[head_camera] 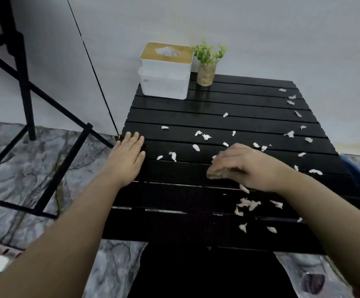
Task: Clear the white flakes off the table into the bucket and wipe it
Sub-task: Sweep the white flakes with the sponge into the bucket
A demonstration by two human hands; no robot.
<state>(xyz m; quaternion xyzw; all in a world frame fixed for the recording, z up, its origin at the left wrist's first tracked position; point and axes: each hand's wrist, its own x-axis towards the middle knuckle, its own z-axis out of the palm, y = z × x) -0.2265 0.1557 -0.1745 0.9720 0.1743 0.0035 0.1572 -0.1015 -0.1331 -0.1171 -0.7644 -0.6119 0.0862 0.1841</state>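
Right hand (245,166) curled round brown pad (214,174); left hand (127,155) flat on table (217,104)

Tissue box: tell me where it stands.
In the head view, the tissue box stands at the far left corner of the table, just left of the small potted plant.

Head view | single wide-angle camera worn on the head | placed above the near edge of the worktop (239,104) | faces forward and down across the worktop to the wall (260,29) behind it | close range; floor (13,186) left of the worktop also in frame
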